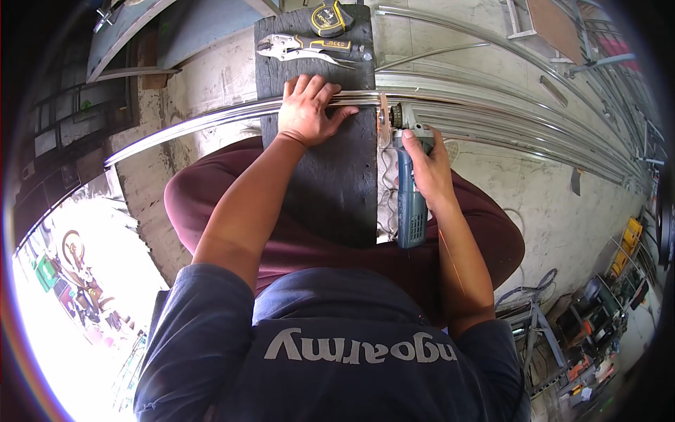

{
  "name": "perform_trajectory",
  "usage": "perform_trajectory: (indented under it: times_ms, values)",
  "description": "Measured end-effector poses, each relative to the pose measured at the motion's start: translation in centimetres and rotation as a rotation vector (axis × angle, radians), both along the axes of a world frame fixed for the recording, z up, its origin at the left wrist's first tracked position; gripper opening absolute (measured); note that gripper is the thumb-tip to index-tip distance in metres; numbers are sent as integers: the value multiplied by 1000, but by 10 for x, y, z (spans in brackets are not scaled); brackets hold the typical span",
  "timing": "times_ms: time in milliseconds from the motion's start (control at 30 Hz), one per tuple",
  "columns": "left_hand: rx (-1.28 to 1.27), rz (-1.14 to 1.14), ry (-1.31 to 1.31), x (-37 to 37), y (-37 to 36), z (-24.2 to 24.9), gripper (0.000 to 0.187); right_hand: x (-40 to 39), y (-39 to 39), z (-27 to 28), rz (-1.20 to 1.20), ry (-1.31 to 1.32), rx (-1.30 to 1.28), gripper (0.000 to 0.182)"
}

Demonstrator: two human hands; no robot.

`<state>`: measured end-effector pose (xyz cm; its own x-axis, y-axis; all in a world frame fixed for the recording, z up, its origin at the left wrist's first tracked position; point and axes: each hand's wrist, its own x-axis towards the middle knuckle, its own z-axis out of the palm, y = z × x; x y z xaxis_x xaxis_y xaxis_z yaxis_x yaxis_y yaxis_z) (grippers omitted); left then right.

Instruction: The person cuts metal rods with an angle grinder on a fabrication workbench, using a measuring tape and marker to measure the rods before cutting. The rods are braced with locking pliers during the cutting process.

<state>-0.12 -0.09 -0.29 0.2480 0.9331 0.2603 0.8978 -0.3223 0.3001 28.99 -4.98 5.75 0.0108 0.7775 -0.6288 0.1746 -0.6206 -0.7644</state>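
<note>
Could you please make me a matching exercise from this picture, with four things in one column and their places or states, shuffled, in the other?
1. Angle grinder
2. Tape measure
3. Locking pliers
4. Shiny metal lengths

A. Under the left hand
B. Between the tape measure and the left hand
C. Held in the right hand
D. At the far end of the dark board

Pairs: 1-C, 2-D, 3-B, 4-A

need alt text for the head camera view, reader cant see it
A seated person's right hand holds a blue-green angle grinder, its disc by shiny metal bars under the left hand on a worn black board. Silver locking pliers and a black-and-yellow tape measure lie at its far end.
</note>
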Motion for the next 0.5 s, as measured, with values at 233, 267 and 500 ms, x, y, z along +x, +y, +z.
perform_trajectory:
  times_ms: [233, 267, 500]
  values:
    - [0, -1, -3, 0, 0, 0, 57, 0, -1, -3, 1, 6, 44, 85]
    - [2, -1, -7, 0, 0, -1, 57, 0, -1, -2, -2, 7, 40, 85]
    - [-6, 1, -12, 1, 0, 0, 57, -1, -1, -1, 3, -9, 15, 88]
